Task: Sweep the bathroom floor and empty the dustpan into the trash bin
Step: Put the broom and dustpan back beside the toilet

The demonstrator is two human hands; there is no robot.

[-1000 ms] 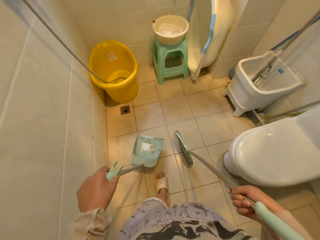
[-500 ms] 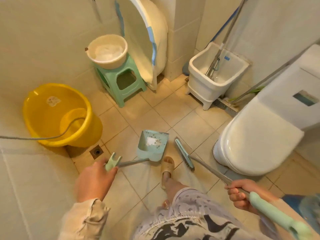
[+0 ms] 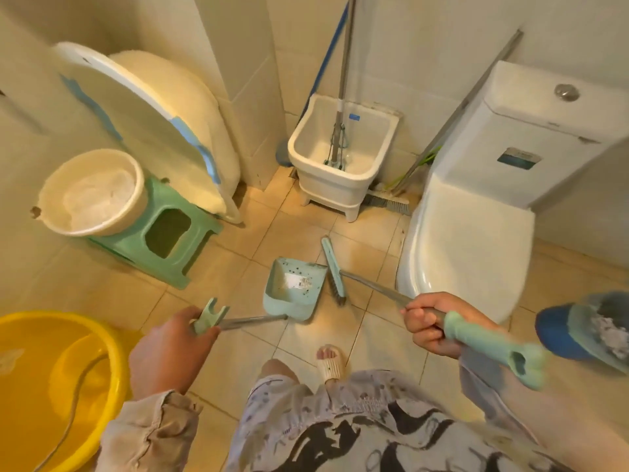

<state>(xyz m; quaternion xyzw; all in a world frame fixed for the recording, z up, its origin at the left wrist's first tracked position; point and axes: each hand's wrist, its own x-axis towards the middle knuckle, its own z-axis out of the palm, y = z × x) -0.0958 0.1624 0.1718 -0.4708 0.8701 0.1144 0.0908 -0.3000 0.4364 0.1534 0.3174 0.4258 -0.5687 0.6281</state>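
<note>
A pale green dustpan (image 3: 292, 289) rests on the tiled floor with specks of dirt and a white scrap inside it. My left hand (image 3: 166, 352) grips the green end of its long metal handle. The green broom head (image 3: 333, 270) lies on the floor just right of the pan's mouth. My right hand (image 3: 430, 325) holds the broom's shaft where its green grip begins. A blue trash bin (image 3: 571, 335) with a liner and waste inside shows at the right edge, partly blurred.
A white toilet (image 3: 469, 233) stands at the right. A mop sink (image 3: 340, 161) with mop poles is in the far corner. At left are a green stool (image 3: 163, 247) bearing a cream basin (image 3: 92, 192), a tilted white tub (image 3: 163, 131), and a yellow bucket (image 3: 58, 379). My slippered foot (image 3: 330, 362) is below the pan.
My view has swung to the right, bringing the toilet tank and blue trash bin into sight. The broom head has come closer to the dustpan's right side. Both hands keep their grips.
</note>
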